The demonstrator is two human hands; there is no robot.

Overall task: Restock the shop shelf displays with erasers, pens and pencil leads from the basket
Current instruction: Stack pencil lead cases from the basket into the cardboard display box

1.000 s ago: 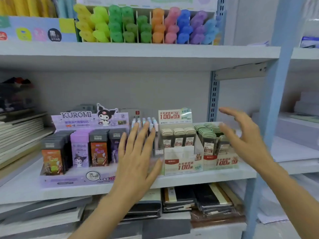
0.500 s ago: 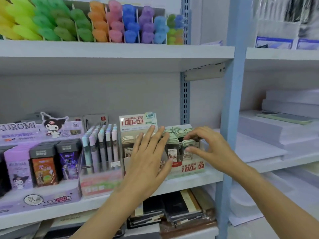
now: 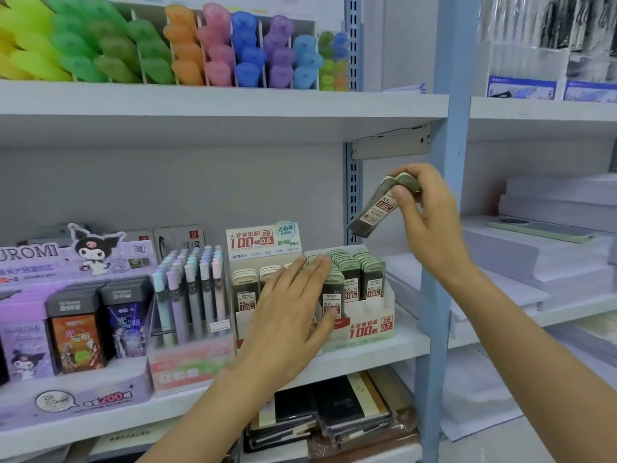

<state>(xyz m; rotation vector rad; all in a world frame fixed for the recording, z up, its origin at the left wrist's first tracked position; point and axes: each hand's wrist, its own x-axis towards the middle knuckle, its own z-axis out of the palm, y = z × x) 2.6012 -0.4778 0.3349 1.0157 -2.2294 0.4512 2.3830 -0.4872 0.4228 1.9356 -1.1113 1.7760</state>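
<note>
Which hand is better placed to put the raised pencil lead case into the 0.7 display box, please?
Right, probably: the right hand pinches the 0.7 pencil lead case above and to the right of the 0.7 display box. The left hand lies open against the display fronts and holds nothing.

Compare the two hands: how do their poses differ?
The left hand lies low, fingers straight, over the boxed lead cases; the right hand is up higher, fingers curled. The left hand holds nothing; the right hand pinches a tilted lead case by its cap end. Both are bare.
</note>
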